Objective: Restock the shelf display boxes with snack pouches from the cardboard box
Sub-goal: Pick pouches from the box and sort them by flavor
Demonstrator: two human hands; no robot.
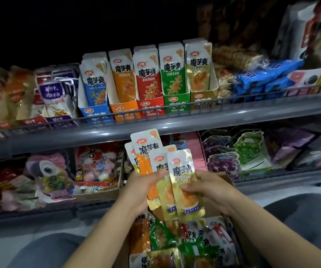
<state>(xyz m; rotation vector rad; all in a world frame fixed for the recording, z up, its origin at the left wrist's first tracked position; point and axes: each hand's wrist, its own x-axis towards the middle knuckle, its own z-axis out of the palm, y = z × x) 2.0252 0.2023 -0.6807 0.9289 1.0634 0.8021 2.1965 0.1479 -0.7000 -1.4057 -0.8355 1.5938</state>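
My left hand (143, 187) grips a fanned stack of snack pouches, orange (143, 157) behind and gold in front. My right hand (207, 187) pinches the frontmost gold pouch (183, 182) at its right edge. Both hands hover over the cardboard box (230, 225) between my knees, which holds several mixed pouches (175, 242) in orange, green, red and gold. On the upper shelf stand five display boxes in a row: blue (94, 111), orange (125, 109), red (150, 107), green (179, 102) and gold (203, 98), each with upright pouches in it.
A grey shelf rail with a wire fence (175, 120) runs in front of the display boxes. Purple and red snack packs (57, 93) sit to their left, blue packs (268, 78) to the right. The lower shelf (97, 167) holds candy and jelly bags. My knees flank the cardboard box.
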